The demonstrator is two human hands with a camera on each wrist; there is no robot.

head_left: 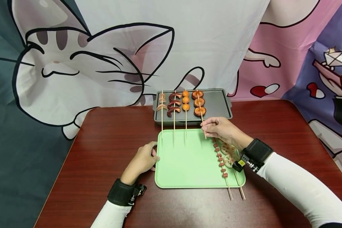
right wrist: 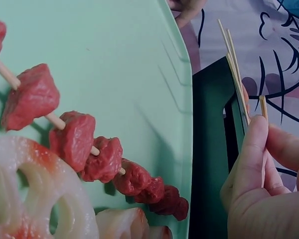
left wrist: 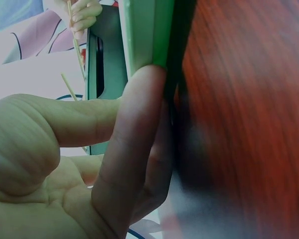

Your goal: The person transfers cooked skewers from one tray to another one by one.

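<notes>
A mushroom skewer (head_left: 199, 111) with browned round caps lies on the grey grill pan (head_left: 218, 106), its stick reaching out over the front rim. My right hand (head_left: 222, 129) pinches the lower end of that stick between thumb and fingers; the stick's tip (right wrist: 262, 103) shows above the fingertips in the right wrist view. On the near side is a light green tray (head_left: 185, 164). My left hand (head_left: 142, 158) grips its left edge, with fingers (left wrist: 139, 114) against the rim in the left wrist view.
Beside the mushrooms on the pan lie an orange ball skewer (head_left: 186, 100), a dark red sausage-like skewer (head_left: 174, 104) and a pale sliced skewer (head_left: 161, 103). A red meat-chunk skewer (head_left: 220, 159) and a lotus root skewer (head_left: 228, 161) lie along the tray's right side. Printed cloth hangs behind.
</notes>
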